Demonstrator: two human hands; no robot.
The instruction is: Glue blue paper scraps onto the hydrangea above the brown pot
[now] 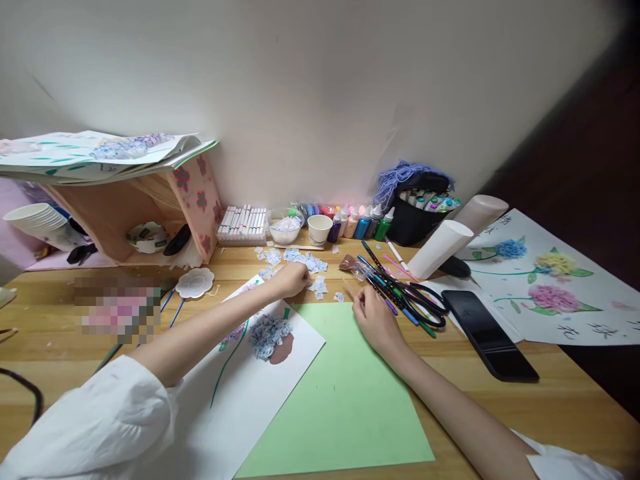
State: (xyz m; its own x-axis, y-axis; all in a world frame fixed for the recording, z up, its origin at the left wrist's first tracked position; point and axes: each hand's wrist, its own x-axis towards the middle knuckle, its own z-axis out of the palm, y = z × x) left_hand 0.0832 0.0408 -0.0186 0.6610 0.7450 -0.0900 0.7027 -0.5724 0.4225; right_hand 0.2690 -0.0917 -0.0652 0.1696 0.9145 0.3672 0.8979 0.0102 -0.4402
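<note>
My left hand (293,279) reaches over to a scatter of pale blue paper scraps (299,257), its fingers closed down at their edge; whether a scrap is pinched in them is hidden. Beneath my left arm lies a white sheet (295,400), turned at an angle, with a flower of crumpled blue paper bits (269,337) beside a bare brownish round patch (283,349). My right hand (374,319) rests at the top right of a green sheet (345,393), fingers curled together. A thin pale tip (349,288) juts from them, too small to name.
Black-handled scissors (425,300) lie on several pens right of my right hand, near a black phone (490,333). Behind stand a paper cup (320,230), a bowl of scraps (285,230), paint bottles (363,223) and markers (243,223). A finished flower picture (555,287) lies far right.
</note>
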